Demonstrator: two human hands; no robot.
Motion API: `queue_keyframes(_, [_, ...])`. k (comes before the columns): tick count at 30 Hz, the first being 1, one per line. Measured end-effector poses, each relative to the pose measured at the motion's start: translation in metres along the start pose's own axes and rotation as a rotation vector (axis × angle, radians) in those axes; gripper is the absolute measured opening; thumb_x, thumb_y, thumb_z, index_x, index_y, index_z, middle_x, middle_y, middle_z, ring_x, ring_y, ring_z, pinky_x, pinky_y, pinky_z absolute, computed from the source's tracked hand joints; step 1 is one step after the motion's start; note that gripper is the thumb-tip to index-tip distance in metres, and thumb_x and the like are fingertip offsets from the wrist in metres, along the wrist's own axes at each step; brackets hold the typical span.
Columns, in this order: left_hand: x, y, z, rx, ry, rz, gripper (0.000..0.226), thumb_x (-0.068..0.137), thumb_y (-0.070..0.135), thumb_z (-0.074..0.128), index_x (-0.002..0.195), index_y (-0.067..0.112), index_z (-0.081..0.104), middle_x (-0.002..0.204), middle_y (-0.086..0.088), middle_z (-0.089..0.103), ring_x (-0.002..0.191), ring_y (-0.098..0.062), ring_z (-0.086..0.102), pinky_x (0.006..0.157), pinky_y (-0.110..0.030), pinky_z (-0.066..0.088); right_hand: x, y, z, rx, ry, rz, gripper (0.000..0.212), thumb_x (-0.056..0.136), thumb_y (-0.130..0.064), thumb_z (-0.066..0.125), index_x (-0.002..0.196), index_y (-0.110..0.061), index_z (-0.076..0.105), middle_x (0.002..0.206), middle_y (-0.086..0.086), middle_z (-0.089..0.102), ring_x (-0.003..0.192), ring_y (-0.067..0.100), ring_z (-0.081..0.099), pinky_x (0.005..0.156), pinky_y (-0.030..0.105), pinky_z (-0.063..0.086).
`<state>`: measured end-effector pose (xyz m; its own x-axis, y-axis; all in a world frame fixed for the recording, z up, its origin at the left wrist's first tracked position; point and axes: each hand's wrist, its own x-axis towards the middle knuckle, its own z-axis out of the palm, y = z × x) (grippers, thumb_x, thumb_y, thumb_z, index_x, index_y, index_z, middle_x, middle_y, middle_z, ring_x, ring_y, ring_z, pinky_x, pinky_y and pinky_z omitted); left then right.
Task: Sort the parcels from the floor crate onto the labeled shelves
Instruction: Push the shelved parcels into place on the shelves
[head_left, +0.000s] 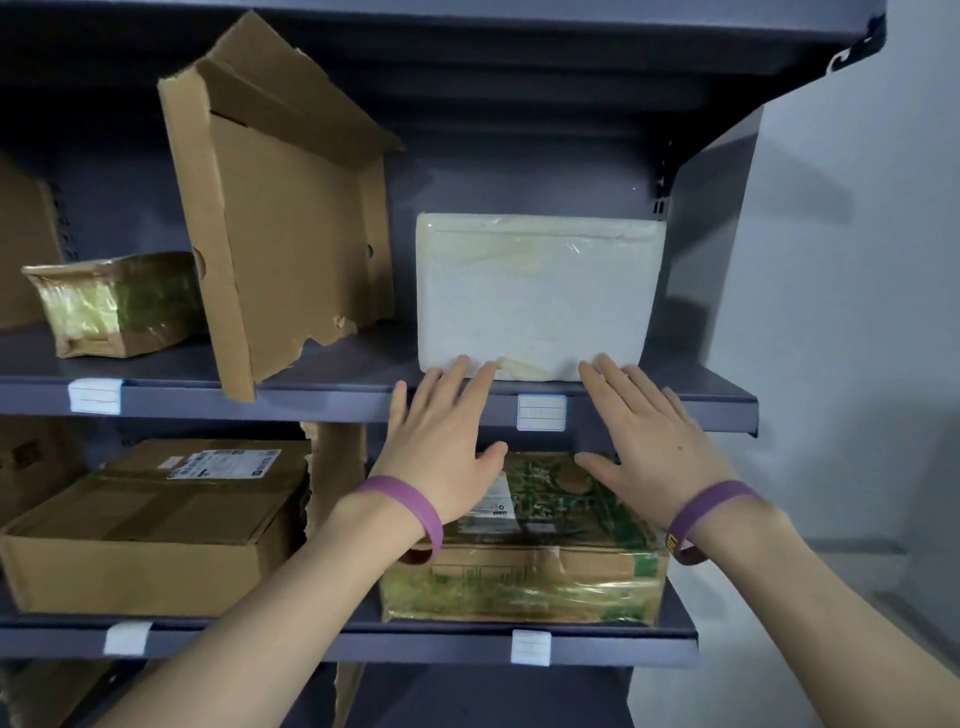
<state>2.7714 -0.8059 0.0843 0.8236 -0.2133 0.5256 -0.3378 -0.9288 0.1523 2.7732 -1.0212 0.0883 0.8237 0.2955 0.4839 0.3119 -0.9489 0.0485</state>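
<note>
A white foam parcel (537, 293) wrapped in clear film stands on the upper shelf (332, 397), leaning back at the right end. My left hand (441, 441) is spread flat, its fingertips touching the parcel's lower left edge. My right hand (649, 441) is spread the same way, fingertips at the lower right edge. Neither hand grips anything. A white label (541, 412) is stuck on the shelf lip between my hands. The floor crate is out of view.
A torn open cardboard box (280, 208) leans upright left of the foam parcel, a taped green-printed parcel (114, 304) beyond it. On the lower shelf (415, 642) sit a brown carton (156, 525) and a green-printed box (524, 545). A grey wall is at right.
</note>
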Motion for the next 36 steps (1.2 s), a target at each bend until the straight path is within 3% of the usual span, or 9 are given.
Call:
queue_keyframes(15, [0.031, -0.005, 0.014, 0.163, -0.046, -0.032, 0.082, 0.090, 0.050, 0.048, 0.151, 0.027, -0.001, 0.160, 0.001, 0.003, 0.145, -0.022, 0.004, 0.114, -0.052, -0.009, 0.022, 0.008, 0.009, -0.082, -0.013, -0.008, 0.085, 0.092, -0.046, 0.054, 0.153, -0.023, -0.001, 0.161, -0.006, 0.001, 0.146, 0.020, 0.009, 0.118, 0.045, 0.012])
queue_keyframes(19, [0.026, -0.005, 0.017, 0.169, 0.015, -0.008, 0.082, 0.091, 0.048, 0.048, 0.152, 0.025, -0.001, 0.160, 0.001, 0.004, 0.146, -0.020, 0.003, 0.115, -0.049, -0.010, 0.023, 0.008, 0.010, -0.097, 0.007, -0.009, 0.084, 0.092, -0.045, 0.054, 0.153, -0.022, 0.001, 0.161, -0.005, 0.003, 0.146, 0.021, 0.011, 0.118, 0.047, 0.013])
queue_keyframes(23, [0.011, -0.005, 0.017, 0.096, 0.060, 0.020, 0.079, 0.094, 0.046, 0.046, 0.152, 0.025, -0.004, 0.160, 0.003, -0.007, 0.147, -0.017, -0.009, 0.114, -0.043, -0.015, 0.016, 0.007, 0.010, -0.107, 0.022, -0.005, 0.083, 0.092, -0.043, 0.054, 0.153, -0.020, 0.003, 0.161, -0.001, 0.006, 0.147, 0.025, 0.006, 0.118, 0.050, 0.010])
queue_keyframes(30, [-0.045, 0.002, 0.030, -0.093, 0.106, 0.056, 0.072, 0.094, 0.039, 0.048, 0.152, 0.032, 0.005, 0.159, 0.010, -0.010, 0.144, -0.006, -0.019, 0.112, -0.034, -0.020, -0.025, -0.011, 0.022, -0.015, 0.163, -0.088, 0.078, 0.089, -0.031, 0.063, 0.152, -0.016, 0.019, 0.160, 0.006, 0.018, 0.148, 0.031, 0.011, 0.117, 0.050, 0.012])
queue_keyframes(36, [-0.088, 0.002, 0.070, -0.091, -0.042, -0.014, 0.075, 0.092, 0.042, 0.049, 0.151, 0.036, 0.003, 0.159, 0.011, -0.014, 0.145, -0.011, -0.018, 0.115, -0.043, -0.015, -0.073, -0.031, 0.062, 0.182, 0.219, -0.106, 0.069, 0.086, -0.014, 0.066, 0.147, -0.012, 0.035, 0.157, 0.006, 0.027, 0.146, 0.028, 0.020, 0.116, 0.051, 0.022])
